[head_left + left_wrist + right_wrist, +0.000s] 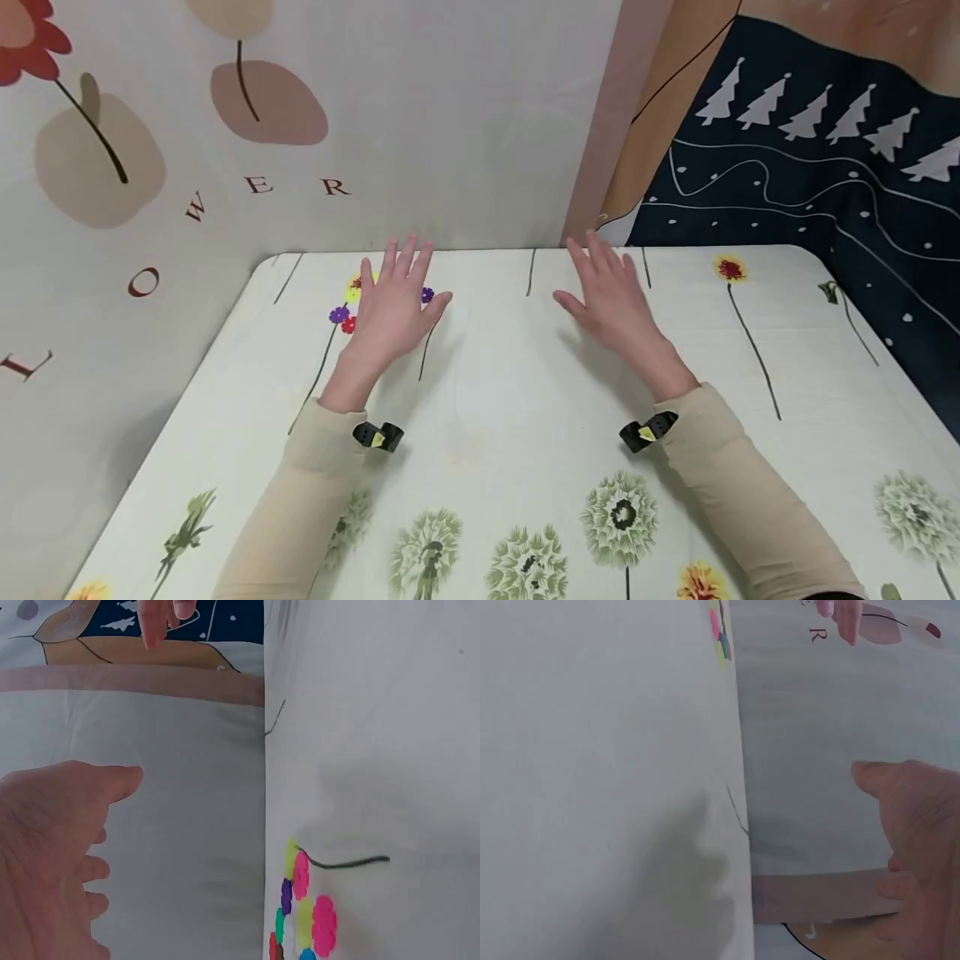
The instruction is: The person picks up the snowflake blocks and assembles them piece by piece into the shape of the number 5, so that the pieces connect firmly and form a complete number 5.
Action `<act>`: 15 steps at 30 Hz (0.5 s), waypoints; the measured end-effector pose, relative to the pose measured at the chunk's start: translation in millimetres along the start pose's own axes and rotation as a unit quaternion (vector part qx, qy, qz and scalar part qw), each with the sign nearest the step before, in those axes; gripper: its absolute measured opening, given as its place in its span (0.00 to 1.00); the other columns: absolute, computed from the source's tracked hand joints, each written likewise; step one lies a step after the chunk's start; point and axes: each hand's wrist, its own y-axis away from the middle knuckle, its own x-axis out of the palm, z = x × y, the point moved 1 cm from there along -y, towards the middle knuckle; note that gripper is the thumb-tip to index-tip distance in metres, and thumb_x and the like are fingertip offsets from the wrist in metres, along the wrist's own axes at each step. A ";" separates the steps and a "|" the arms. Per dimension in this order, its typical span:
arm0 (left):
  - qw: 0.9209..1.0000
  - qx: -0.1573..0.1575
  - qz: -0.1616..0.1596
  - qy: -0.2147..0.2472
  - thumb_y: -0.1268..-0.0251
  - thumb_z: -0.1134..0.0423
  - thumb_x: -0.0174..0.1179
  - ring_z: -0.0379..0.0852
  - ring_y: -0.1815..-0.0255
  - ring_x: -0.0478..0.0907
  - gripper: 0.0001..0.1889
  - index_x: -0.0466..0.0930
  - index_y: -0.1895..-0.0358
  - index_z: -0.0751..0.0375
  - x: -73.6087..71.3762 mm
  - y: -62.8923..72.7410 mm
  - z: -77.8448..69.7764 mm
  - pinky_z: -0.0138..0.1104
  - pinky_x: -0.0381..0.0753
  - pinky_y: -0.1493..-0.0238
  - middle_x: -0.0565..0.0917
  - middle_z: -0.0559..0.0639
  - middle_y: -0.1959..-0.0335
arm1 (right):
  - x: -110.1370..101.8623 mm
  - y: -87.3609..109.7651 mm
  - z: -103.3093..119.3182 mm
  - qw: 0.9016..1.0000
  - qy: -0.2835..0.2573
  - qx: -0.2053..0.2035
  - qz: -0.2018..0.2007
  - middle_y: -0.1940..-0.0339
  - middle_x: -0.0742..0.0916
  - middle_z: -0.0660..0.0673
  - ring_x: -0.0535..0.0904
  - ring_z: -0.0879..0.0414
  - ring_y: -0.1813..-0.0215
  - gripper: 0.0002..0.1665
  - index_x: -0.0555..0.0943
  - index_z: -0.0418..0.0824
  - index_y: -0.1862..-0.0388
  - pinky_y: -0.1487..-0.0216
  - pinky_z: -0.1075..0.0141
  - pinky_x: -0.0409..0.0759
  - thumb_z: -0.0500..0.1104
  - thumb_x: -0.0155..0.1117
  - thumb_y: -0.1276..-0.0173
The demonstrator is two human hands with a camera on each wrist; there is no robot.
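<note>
"Flower shapes [340,315] in purple, red and yellow sit on the far part of the white table [495,408], left of its middle, partly covered by your left hand [396,312] in the head view."

"Yes, and your left wrist view adds pink, green and blue ones, bunched close to the table's far edge. How are your fingers on that side?"

"Straight and spread, thumb held out; your hand hovers over the table, its shadow falling apart from it."

"Your right hand [613,300] does much the same above the table's far part, right of its middle: fingers extended and lightly fanned, thumb out to the left."

"Over the table you also have beige sleeves [307,500], with a black device [648,432] at each cuff."

"And around you?"

"Dandelion prints [527,567] along the table's near side, a pale backdrop [465,150] with red letters behind its far edge, and a navy cloth [787,154] with white trees past its far right corner."
</note>
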 end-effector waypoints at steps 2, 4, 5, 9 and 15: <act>1.000 -0.002 -0.010 0.029 0.24 0.48 0.59 0.63 0.17 0.41 0.41 0.51 0.17 0.61 0.0 1.3 4.9 0.65 0.41 0.24 0.49 0.61 0.17 | 4.7 -4.2 4.2 0.999 -0.044 -0.008 0.013 0.17 0.54 0.31 0.50 0.36 0.18 0.46 0.54 0.35 0.17 0.21 0.41 0.49 0.52 0.63 0.23; 0.998 -0.008 -0.019 0.064 0.25 0.51 0.61 0.64 0.18 0.47 0.41 0.53 0.18 0.62 0.3 3.9 11.2 0.64 0.52 0.25 0.53 0.62 0.18 | 10.2 -6.9 9.2 0.995 -0.090 -0.010 0.029 0.16 0.53 0.33 0.50 0.37 0.18 0.47 0.53 0.36 0.17 0.21 0.44 0.51 0.51 0.64 0.23; 0.996 -0.011 -0.023 0.082 0.26 0.52 0.62 0.65 0.20 0.51 0.41 0.54 0.18 0.62 0.4 5.7 14.5 0.62 0.59 0.27 0.55 0.62 0.19 | 13.2 -8.1 11.8 0.993 -0.112 -0.010 0.036 0.16 0.52 0.34 0.50 0.38 0.17 0.48 0.53 0.36 0.17 0.20 0.45 0.51 0.51 0.65 0.24; 0.989 -0.021 -0.023 0.145 0.26 0.56 0.64 0.65 0.27 0.63 0.39 0.55 0.19 0.63 2.4 14.8 29.6 0.58 0.74 0.36 0.62 0.65 0.24 | 26.0 -13.1 21.9 0.981 -0.186 -0.013 0.050 0.16 0.55 0.36 0.49 0.42 0.17 0.48 0.54 0.38 0.17 0.20 0.47 0.53 0.49 0.67 0.25; 0.974 -0.024 0.000 0.225 0.27 0.60 0.64 0.62 0.38 0.71 0.36 0.59 0.21 0.64 8.4 25.5 48.9 0.54 0.78 0.44 0.70 0.66 0.33 | 48.0 -23.3 35.8 0.965 -0.255 -0.039 0.050 0.19 0.63 0.36 0.61 0.42 0.21 0.45 0.58 0.35 0.19 0.24 0.49 0.62 0.46 0.69 0.26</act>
